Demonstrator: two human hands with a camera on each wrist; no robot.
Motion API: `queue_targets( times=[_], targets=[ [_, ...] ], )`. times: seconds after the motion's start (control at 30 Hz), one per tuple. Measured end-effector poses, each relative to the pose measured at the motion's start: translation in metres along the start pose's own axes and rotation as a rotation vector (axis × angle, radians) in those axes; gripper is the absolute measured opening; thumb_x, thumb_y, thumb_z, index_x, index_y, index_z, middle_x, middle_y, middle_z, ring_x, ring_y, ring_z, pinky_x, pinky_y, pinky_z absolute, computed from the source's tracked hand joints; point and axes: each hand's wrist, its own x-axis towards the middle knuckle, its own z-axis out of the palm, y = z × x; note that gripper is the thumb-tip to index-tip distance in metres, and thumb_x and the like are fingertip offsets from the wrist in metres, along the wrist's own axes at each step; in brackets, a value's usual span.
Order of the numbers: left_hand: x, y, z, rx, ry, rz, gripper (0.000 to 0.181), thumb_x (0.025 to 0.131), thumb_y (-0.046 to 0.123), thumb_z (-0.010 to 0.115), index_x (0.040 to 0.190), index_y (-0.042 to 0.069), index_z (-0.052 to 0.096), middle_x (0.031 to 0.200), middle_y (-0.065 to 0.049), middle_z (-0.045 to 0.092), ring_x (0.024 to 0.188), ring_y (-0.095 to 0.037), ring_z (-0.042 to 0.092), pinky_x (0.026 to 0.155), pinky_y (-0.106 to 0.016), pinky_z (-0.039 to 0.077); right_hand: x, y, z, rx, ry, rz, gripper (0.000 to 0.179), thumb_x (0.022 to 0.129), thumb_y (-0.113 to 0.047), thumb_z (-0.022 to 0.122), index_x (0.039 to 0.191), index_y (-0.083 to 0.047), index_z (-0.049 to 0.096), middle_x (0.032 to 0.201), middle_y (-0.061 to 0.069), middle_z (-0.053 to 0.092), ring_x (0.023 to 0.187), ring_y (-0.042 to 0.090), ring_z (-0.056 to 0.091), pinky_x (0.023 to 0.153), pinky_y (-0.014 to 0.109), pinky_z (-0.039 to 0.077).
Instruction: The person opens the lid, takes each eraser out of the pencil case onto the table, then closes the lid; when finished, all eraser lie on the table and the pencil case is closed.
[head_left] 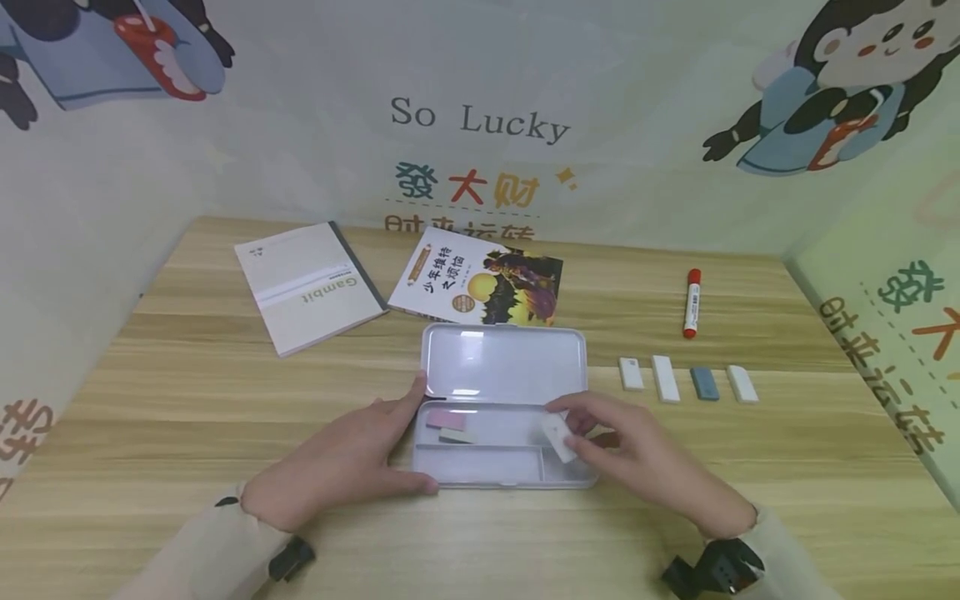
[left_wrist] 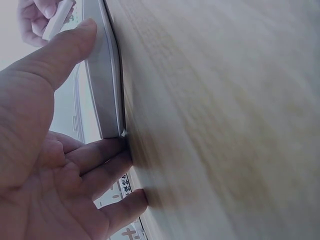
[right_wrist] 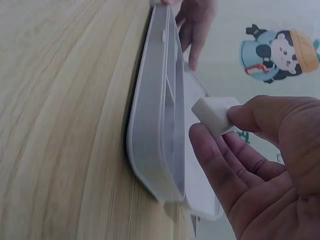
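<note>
A white pencil case (head_left: 477, 466) lies with its lid (head_left: 504, 363) folded back on the wooden table. My left hand (head_left: 341, 454) holds its left end, thumb against the front wall and fingers round by the hinge side. Between thumb and fingers, my right hand (head_left: 637, 446) pinches a white eraser (head_left: 557, 437) above the case's right part; in the right wrist view that eraser (right_wrist: 215, 115) is tilted and held clear of the rim. Inside the long rear compartment lie a pink eraser (head_left: 447, 420) and a pale greyish one (head_left: 456, 437), towards the left.
Right of the case, a row holds white erasers (head_left: 666, 379) and a blue eraser (head_left: 704, 383). Behind them lies a red-capped marker (head_left: 692, 303). A notebook (head_left: 307, 287) and an illustrated book (head_left: 480, 279) lie behind the case, the book close to its lid.
</note>
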Motion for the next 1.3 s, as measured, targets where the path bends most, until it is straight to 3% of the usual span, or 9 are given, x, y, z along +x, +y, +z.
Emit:
queue_targets(
  times=[0.4,0.7,1.03,1.3],
  targets=[
    [-0.002,0.001,0.0,0.011,0.0,0.002,0.122,0.082,0.065,0.08,0.168,0.005,0.017,0.16,-0.023,0.048,0.144,-0.047,0.051,0.119,-0.06,0.045,-0.03,0.022,-0.028,-0.086,0.178,-0.058,0.034,0.097,0.003,0.07,0.129,-0.004,0.066,0.095,0.006,0.071,0.091,-0.003,0.064,0.073,0.021,0.064],
    [-0.002,0.0,0.002,0.02,0.003,0.005,0.122,0.082,0.065,0.08,0.168,0.006,0.017,0.158,-0.024,0.052,0.143,-0.047,0.052,0.119,-0.059,0.045,-0.05,0.045,-0.043,-0.142,0.281,-0.031,0.039,0.091,0.012,0.071,0.126,-0.002,0.066,0.092,0.0,0.069,0.089,-0.007,0.062,0.07,0.015,0.06],
    [-0.001,0.0,0.002,0.03,0.006,0.001,0.123,0.081,0.066,0.08,0.168,0.006,0.017,0.156,-0.024,0.053,0.142,-0.044,0.054,0.118,-0.057,0.047,-0.068,0.068,-0.06,-0.209,0.297,0.051,0.039,0.089,0.013,0.072,0.124,-0.003,0.066,0.09,-0.001,0.07,0.086,-0.009,0.062,0.067,0.012,0.055],
    [-0.001,0.0,0.0,0.035,0.009,0.007,0.123,0.081,0.066,0.08,0.168,0.005,0.017,0.155,-0.024,0.054,0.141,-0.044,0.055,0.117,-0.057,0.047,-0.074,0.079,-0.063,-0.201,0.274,0.125,0.034,0.092,0.009,0.071,0.124,0.001,0.065,0.091,0.003,0.071,0.083,-0.01,0.061,0.058,0.02,0.054]
  ],
)
